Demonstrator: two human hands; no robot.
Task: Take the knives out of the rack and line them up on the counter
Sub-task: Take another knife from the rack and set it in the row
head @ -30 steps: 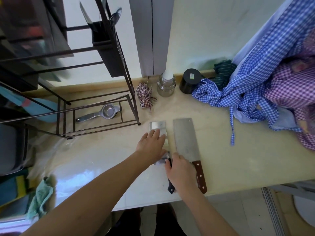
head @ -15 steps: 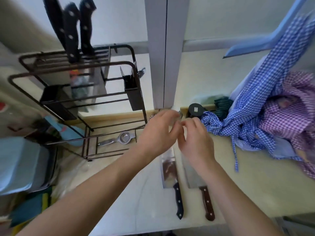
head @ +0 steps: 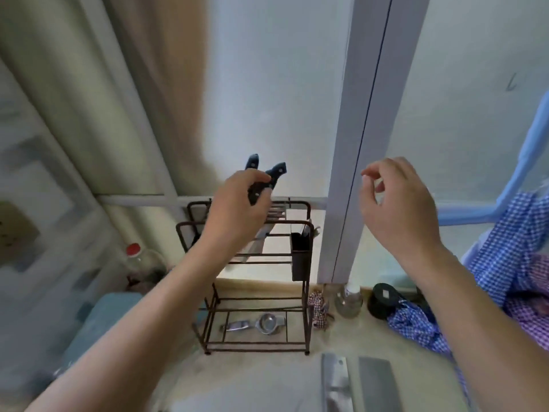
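The view has swung up from the table to the top of the rack (head: 307,230), and both hands, which 1 second ago were pressed on the blades lying on the table, are now raised in front of it; that reads as 1 placement finished and the next pick begun. 2 cleavers (head: 374,382) already lie side by side at the near edge of the table (head: 261,382), blades pointing away, only their upper halves in view. At the top of the rack 2 dark knife handles (head: 277,169) stand up and lean apart, with a third under the left hand (head: 237,209), whose fingers (head: 261,176) are curled shut around the lower part of that handle; the blade below is blurred and I cannot tell how far it sits in the slot. The left forearm reaches up and forward from the lower left, wrist bent so the knuckles face the camera. The right hand (head: 398,209) hovers empty to the right of the rack, in front of the window post, fingers loosely bent with thumb and forefinger nearly meeting, touching nothing. By my count 3 knives remain to be lifted out and laid beside the pair.
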